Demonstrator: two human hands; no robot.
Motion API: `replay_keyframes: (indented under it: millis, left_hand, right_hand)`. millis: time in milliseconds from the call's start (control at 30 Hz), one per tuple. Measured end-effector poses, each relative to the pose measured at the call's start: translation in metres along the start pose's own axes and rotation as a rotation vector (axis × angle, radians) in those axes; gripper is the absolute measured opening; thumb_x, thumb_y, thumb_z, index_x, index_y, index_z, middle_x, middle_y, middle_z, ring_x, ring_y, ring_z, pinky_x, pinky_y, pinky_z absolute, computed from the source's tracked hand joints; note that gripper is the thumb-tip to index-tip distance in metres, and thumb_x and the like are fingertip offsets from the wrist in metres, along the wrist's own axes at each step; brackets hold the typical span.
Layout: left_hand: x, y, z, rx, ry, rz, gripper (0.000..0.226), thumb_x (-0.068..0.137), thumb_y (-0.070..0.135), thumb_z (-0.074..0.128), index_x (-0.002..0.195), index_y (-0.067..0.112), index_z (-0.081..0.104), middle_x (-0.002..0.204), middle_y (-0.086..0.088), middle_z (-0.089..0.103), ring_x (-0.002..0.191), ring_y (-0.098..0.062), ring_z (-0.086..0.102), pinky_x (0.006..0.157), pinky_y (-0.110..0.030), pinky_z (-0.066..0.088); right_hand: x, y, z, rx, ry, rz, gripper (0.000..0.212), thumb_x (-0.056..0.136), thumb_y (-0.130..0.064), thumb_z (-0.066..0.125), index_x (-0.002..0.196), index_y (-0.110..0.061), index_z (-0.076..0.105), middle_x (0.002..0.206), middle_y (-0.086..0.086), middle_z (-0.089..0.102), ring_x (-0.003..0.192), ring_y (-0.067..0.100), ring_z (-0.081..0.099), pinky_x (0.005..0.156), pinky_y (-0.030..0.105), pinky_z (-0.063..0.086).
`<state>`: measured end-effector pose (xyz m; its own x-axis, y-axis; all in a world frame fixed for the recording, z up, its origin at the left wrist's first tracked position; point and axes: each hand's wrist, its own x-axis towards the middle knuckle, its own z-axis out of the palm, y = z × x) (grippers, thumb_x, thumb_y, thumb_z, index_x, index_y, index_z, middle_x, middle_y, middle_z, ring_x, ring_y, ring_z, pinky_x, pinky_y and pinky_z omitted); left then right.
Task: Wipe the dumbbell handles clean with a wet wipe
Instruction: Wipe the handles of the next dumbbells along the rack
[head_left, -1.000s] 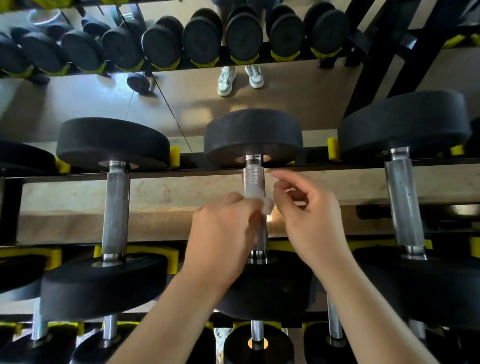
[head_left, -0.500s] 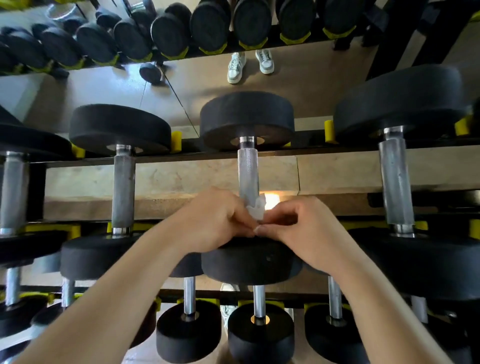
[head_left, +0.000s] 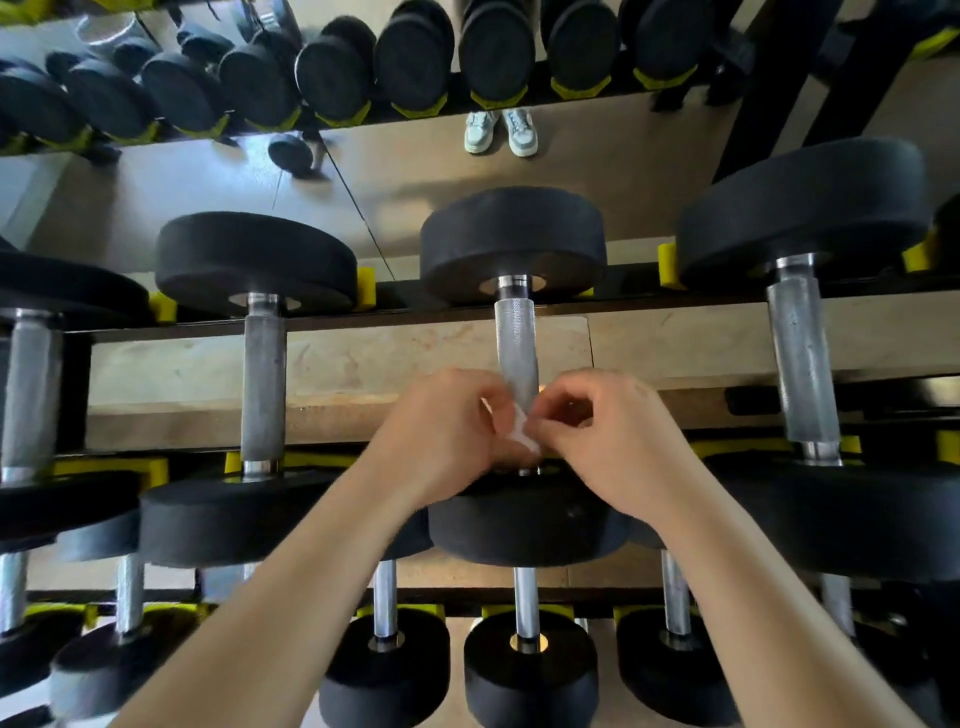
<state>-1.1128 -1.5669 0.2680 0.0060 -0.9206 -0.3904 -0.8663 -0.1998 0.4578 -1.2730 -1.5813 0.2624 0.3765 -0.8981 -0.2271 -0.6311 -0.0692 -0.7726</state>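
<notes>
Head view looked down on a small white wipe (head_left: 521, 428), bunched against the low end of the middle dumbbell's bright knurled handle (head_left: 515, 348), just above its near black weight (head_left: 524, 525). The left hand (head_left: 447, 441) curled round the wipe from one side. The right hand (head_left: 608, 441) pinched its edge between thumb and forefinger. Duller neighbouring handles (head_left: 264, 384) stood racked on either side.

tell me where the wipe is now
Head view, centre: the wipe sits pinched between left hand and right hand, at the near end of the middle handle.
</notes>
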Motion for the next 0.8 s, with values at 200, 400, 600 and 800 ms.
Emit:
replay_keyframes:
  millis: [200,400,600,800]
  left_hand:
    - [-0.011,-0.015,-0.01,-0.024,-0.089,-0.07,0.017,0.092,0.02,0.061,0.103,0.025,0.073,0.095,0.006,0.069,0.079,-0.007,0.056,0.07,-0.024,0.046]
    - [-0.074,0.026,-0.058,-0.53,-0.132,0.105,0.027,0.099,0.036,0.046,0.094,0.022,0.068,0.095,-0.008,0.067,0.089,-0.023,0.06,0.083,-0.042,0.048]
    - [-0.117,0.065,-0.072,-0.659,-0.014,0.203,0.047,0.089,0.054,0.038,0.075,0.015,0.061,0.061,0.006,0.055,0.055,-0.006,0.051,0.052,-0.016,0.039]
    - [-0.14,0.107,-0.055,-0.928,0.388,0.098,0.016,0.092,0.031,0.057,0.089,0.024,0.072,0.077,0.01,0.07,0.073,-0.005,0.064,0.059,-0.016,0.05]
  right_hand:
    - [-0.009,-0.015,-0.005,-0.135,-0.032,0.125,0.001,0.089,-0.028,0.066,0.088,-0.027,0.067,0.083,-0.012,0.064,0.079,0.004,0.061,0.065,0.016,0.049]
    - [-0.06,-0.065,-0.041,0.717,-0.122,0.169,0.053,0.089,-0.038,0.061,0.137,-0.037,0.039,0.128,-0.01,0.057,0.114,0.01,0.06,0.095,0.037,0.053]
    - [-0.094,-0.087,-0.063,0.73,0.11,0.274,0.035,0.083,-0.024,0.071,0.117,-0.024,0.064,0.108,0.001,0.07,0.105,0.023,0.065,0.091,0.04,0.053]
    - [-0.125,-0.086,-0.111,1.357,0.149,0.348,0.02,0.091,-0.004,0.055,0.105,-0.008,0.069,0.105,0.014,0.072,0.093,0.028,0.069,0.069,0.029,0.055]
